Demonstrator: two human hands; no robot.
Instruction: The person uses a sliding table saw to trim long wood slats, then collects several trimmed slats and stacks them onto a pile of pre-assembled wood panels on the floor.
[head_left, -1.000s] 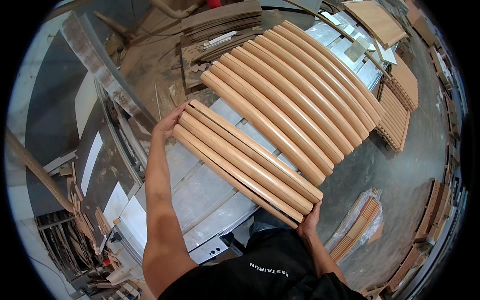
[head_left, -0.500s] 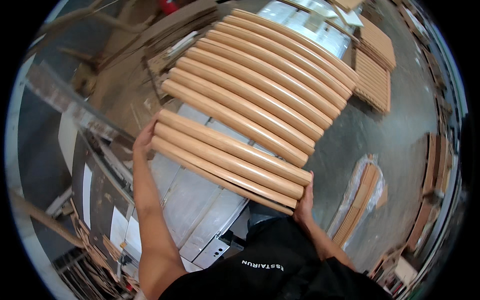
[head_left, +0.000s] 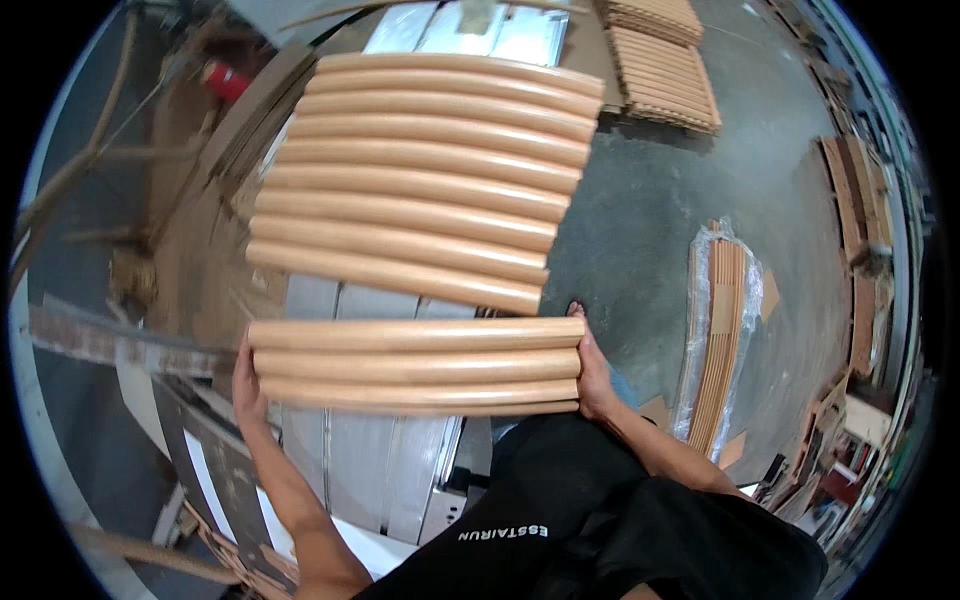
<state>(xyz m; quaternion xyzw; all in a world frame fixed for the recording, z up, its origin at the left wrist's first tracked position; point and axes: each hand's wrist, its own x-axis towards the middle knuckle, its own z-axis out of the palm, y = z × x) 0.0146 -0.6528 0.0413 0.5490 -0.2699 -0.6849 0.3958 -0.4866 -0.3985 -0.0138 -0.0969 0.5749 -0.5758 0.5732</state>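
Note:
Between my two hands is a small bundle of light-brown wooden rails (head_left: pixel 420 365) with rounded, glossy tops, set side by side. My left hand (head_left: pixel 249 385) is closed against their left ends, its fingers partly out of sight. At the right ends my right hand (head_left: pixel 596 375) grips the bundle, with the thumb side up. Just beyond lies a wide row of similar rounded rails (head_left: pixel 410 185), separated from the held bundle by a narrow gap. Beneath both is a grey metal machine table (head_left: pixel 365 465) with lengthwise seams.
On the floor at right lies a plastic-wrapped bundle of long wooden strips (head_left: pixel 722 340). Stacked slatted wood pieces (head_left: pixel 665 75) stand at the far right. Brown boards (head_left: pixel 255 115) are piled at the far left, near a metal beam (head_left: pixel 120 345).
The view has turned, and the held rails have swung from a slant to nearly level across it. Both hands keep hold of their ends.

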